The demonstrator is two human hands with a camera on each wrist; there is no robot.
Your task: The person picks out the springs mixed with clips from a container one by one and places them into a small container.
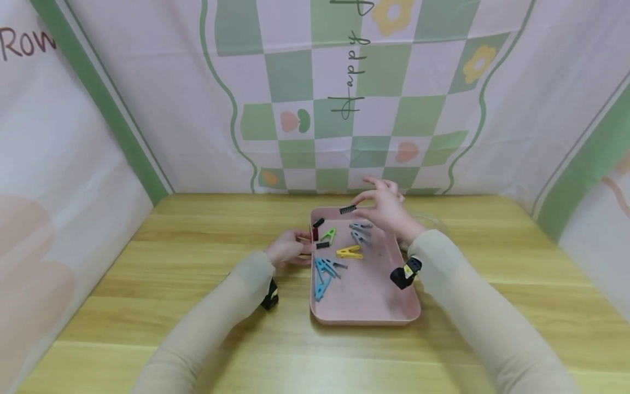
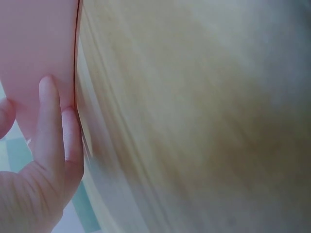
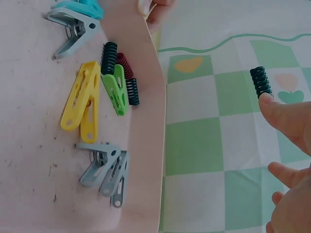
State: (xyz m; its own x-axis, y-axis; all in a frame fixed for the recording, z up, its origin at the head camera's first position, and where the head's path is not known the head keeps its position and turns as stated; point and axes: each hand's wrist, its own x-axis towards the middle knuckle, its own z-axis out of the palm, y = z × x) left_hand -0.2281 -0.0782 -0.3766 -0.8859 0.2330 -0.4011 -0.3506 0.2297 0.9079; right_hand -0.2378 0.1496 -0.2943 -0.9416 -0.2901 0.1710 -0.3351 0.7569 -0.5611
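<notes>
My right hand [image 1: 386,210] pinches a dark coil spring [image 1: 347,209] by one end, above the far rim of a pink tray [image 1: 364,306]; in the right wrist view the spring [image 3: 261,81] stands out past the thumb tip. At the tray's left side, my left hand [image 1: 290,249] holds the rim, its thumb at the top edge and its fingers [image 2: 51,116] along the outer wall. Close to that thumb inside the tray lie two more dark springs [image 3: 109,58], a dark red spring [image 3: 125,65] and a green clothespin [image 3: 115,90].
A yellow clothespin [image 1: 349,252] lies mid-tray, grey clothespins [image 1: 361,232] towards the far right, and blue clothespins [image 1: 322,279] with another grey one along the left wall. A clear round object [image 1: 433,220] shows partly behind the right forearm. A patterned cloth [image 1: 334,120] hangs behind the wooden table [image 1: 197,306].
</notes>
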